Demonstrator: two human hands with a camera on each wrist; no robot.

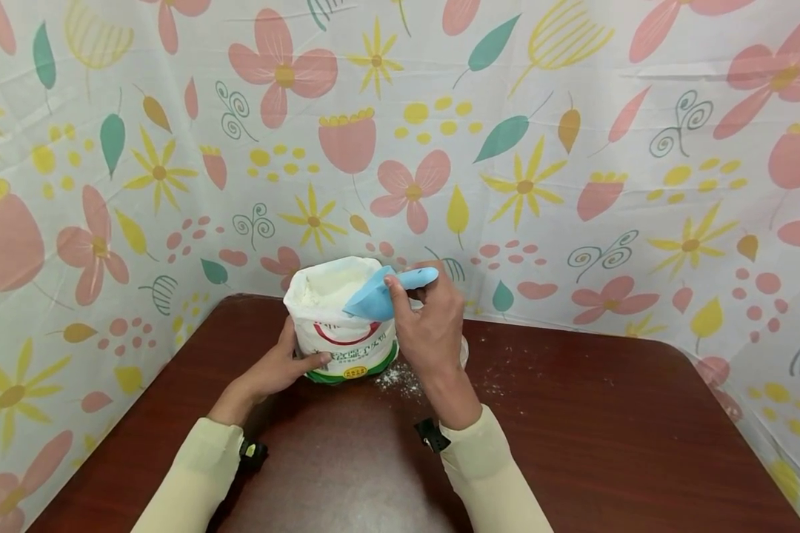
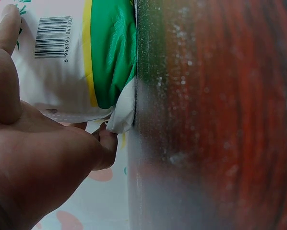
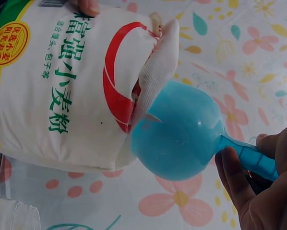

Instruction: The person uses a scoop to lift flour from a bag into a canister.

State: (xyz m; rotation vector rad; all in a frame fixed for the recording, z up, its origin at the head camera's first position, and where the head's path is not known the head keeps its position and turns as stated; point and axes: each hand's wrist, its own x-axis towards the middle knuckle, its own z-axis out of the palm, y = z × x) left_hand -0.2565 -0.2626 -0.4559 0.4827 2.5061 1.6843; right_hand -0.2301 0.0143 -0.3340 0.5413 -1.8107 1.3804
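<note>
A white flour bag [image 1: 347, 342] with a green base and red logo stands on the table, its top rolled open and white flour [image 1: 327, 287] showing inside. My left hand [image 1: 273, 371] grips the bag's left side, thumb across the front. In the left wrist view, the left hand [image 2: 47, 153] lies along the bag's side near its barcode. With my right hand [image 1: 432, 326] I hold a light blue scoop [image 1: 372, 296] by its handle. The scoop's bowl [image 3: 182, 129] is tilted at the bag's open rim, partly over it, in the right wrist view.
Spilled flour [image 1: 400, 379] dusts the brown table [image 1: 600, 429] right of the bag. A clear container [image 3: 26, 218], mostly out of frame or hidden behind the right hand, stands beside the bag. Flower-printed cloth [image 1: 413, 111] hangs behind the table and along its sides.
</note>
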